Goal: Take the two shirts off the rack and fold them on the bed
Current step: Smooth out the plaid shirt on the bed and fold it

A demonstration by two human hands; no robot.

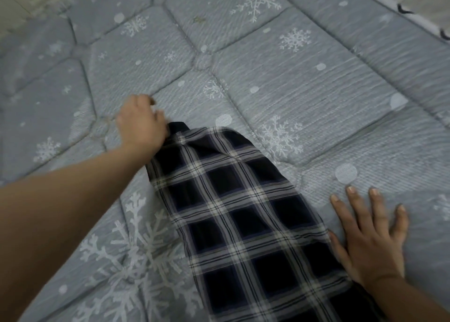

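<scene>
- A grey-blue quilted bedspread (280,61) with white snowflakes and dots covers the bed and fills nearly the whole view.
- The left hand (141,124) reaches forward, fingers curled, at the far dark end of a plaid shirt (238,214); it is blurred, so I cannot tell whether it actually pinches the cloth.
- The right hand (367,241) lies flat on the bedspread, fingers spread and straight, its thumb edge touching the shirt's right side.
- The shirt lies as a long strip between the two hands.
- One shirt in sight; two hands.
</scene>
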